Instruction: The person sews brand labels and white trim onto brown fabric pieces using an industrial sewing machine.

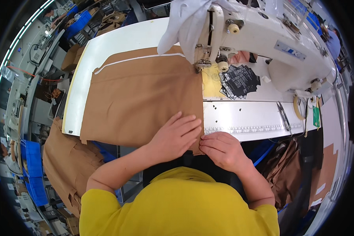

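Note:
A large brown fabric panel (126, 102) lies across the white sewing table, its right edge running up to the presser foot (201, 66) of a sewing machine (291, 55). A white strip (141, 58) crosses the panel near its far edge. My left hand (174, 137) rests on the cloth with its fingers stretched out, near the panel's right edge. At the table's front edge, my right hand (223, 150) pinches the panel's near right border between thumb and fingers. The needle tip is too small to make out.
Dark labels (240, 81) lie piled right of the needle area. Thread snips (283, 115) and a tape roll (299, 107) sit at the table's right, past a printed ruler (255, 129). White cloth (181, 25) drapes over the machine. Brown pieces (67, 165) hang at left.

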Demonstrator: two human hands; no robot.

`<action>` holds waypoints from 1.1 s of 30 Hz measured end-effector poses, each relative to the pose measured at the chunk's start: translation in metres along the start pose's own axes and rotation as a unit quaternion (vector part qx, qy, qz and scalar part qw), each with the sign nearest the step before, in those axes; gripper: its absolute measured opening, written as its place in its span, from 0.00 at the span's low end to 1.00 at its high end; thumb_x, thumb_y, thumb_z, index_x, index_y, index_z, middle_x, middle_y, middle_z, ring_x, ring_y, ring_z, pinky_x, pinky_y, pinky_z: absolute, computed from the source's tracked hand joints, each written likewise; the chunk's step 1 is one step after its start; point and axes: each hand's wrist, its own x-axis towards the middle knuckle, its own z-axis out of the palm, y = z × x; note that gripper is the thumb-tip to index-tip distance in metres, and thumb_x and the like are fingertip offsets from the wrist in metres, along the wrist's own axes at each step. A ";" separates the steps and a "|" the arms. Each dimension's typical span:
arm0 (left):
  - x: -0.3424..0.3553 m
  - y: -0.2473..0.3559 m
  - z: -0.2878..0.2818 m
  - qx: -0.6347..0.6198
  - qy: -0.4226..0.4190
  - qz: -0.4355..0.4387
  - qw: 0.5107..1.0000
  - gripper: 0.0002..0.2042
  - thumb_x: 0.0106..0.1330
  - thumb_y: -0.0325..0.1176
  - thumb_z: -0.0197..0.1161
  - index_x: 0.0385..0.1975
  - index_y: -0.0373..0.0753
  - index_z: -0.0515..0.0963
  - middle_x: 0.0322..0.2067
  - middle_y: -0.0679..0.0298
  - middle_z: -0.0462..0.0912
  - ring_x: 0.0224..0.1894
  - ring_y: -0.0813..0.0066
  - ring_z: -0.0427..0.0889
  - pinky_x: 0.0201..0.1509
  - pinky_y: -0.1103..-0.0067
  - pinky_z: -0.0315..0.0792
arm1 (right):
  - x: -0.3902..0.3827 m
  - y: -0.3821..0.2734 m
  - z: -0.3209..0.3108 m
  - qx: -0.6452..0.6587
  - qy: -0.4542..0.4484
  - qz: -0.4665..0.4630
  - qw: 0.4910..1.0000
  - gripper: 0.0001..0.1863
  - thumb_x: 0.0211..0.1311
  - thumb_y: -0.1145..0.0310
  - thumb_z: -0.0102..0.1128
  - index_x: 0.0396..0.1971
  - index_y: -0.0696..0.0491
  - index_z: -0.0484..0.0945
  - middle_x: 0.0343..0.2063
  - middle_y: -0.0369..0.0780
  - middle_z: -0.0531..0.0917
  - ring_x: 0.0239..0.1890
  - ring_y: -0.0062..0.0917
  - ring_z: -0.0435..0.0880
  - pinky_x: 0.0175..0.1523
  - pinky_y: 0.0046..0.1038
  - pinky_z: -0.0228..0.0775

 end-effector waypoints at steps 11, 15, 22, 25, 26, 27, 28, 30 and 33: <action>-0.006 0.000 -0.004 -0.023 -0.030 0.007 0.999 0.19 0.57 0.28 0.64 0.50 0.45 0.78 0.55 0.65 0.74 0.63 0.66 0.68 0.69 0.58 0.56 | 0.071 0.122 -0.020 -0.122 -0.096 0.047 0.987 0.19 0.52 0.65 0.67 0.46 0.47 0.81 0.42 0.36 0.77 0.42 0.32 0.74 0.51 0.34 0.64; -0.007 -0.001 -0.005 -0.034 -0.042 0.005 0.999 0.19 0.56 0.28 0.64 0.49 0.47 0.78 0.56 0.66 0.73 0.64 0.67 0.67 0.71 0.57 0.54 | 0.069 0.120 -0.018 -0.127 -0.084 0.023 0.988 0.18 0.52 0.62 0.67 0.45 0.46 0.82 0.41 0.35 0.78 0.43 0.32 0.74 0.53 0.34 0.62; 0.006 -0.020 -0.005 -0.049 -0.044 0.013 0.998 0.19 0.54 0.27 0.65 0.48 0.48 0.79 0.57 0.68 0.73 0.64 0.70 0.67 0.71 0.57 0.53 | 0.074 0.126 -0.016 -0.137 -0.088 0.023 0.986 0.19 0.52 0.63 0.67 0.47 0.45 0.81 0.42 0.34 0.77 0.35 0.29 0.78 0.42 0.33 0.68; 0.012 -0.029 -0.004 -0.027 -0.044 0.024 0.998 0.18 0.54 0.28 0.65 0.47 0.48 0.79 0.56 0.68 0.74 0.64 0.70 0.67 0.71 0.57 0.53 | 0.076 0.127 -0.012 -0.129 -0.083 0.058 0.986 0.18 0.51 0.61 0.68 0.45 0.45 0.81 0.40 0.36 0.81 0.42 0.33 0.75 0.53 0.36 0.63; 0.014 -0.031 -0.002 -0.019 -0.037 0.030 0.999 0.18 0.54 0.28 0.65 0.47 0.48 0.79 0.56 0.69 0.74 0.64 0.70 0.67 0.71 0.57 0.53 | 0.076 0.126 -0.013 -0.130 -0.081 0.061 0.986 0.18 0.51 0.61 0.68 0.45 0.44 0.81 0.40 0.36 0.81 0.42 0.33 0.75 0.53 0.36 0.63; 0.016 -0.034 -0.001 -0.010 -0.030 0.036 0.999 0.18 0.54 0.28 0.65 0.47 0.48 0.79 0.56 0.69 0.74 0.64 0.70 0.67 0.71 0.57 0.54 | 0.077 0.127 -0.012 -0.130 -0.079 0.063 0.986 0.18 0.52 0.61 0.68 0.45 0.44 0.81 0.40 0.36 0.81 0.43 0.34 0.76 0.53 0.37 0.63; 0.018 -0.037 -0.001 -0.011 -0.030 0.035 0.999 0.18 0.54 0.28 0.65 0.47 0.48 0.79 0.56 0.69 0.74 0.64 0.70 0.67 0.71 0.57 0.54 | 0.077 0.127 -0.011 -0.130 -0.080 0.064 0.986 0.18 0.52 0.61 0.68 0.45 0.44 0.81 0.40 0.36 0.81 0.43 0.34 0.76 0.53 0.37 0.63; 0.021 -0.041 -0.001 -0.018 -0.021 0.030 0.999 0.17 0.54 0.28 0.65 0.46 0.49 0.80 0.55 0.69 0.74 0.63 0.70 0.68 0.71 0.56 0.54 | 0.078 0.127 -0.010 -0.140 -0.076 0.065 0.985 0.18 0.52 0.60 0.67 0.44 0.45 0.81 0.40 0.37 0.81 0.42 0.34 0.76 0.52 0.36 0.63; 0.026 -0.047 -0.003 -0.010 -0.022 0.021 0.999 0.17 0.55 0.29 0.65 0.46 0.49 0.80 0.55 0.69 0.74 0.62 0.69 0.68 0.71 0.56 0.55 | 0.078 0.127 -0.009 -0.144 -0.075 0.067 0.984 0.17 0.53 0.59 0.67 0.44 0.45 0.81 0.41 0.37 0.81 0.42 0.34 0.76 0.51 0.36 0.64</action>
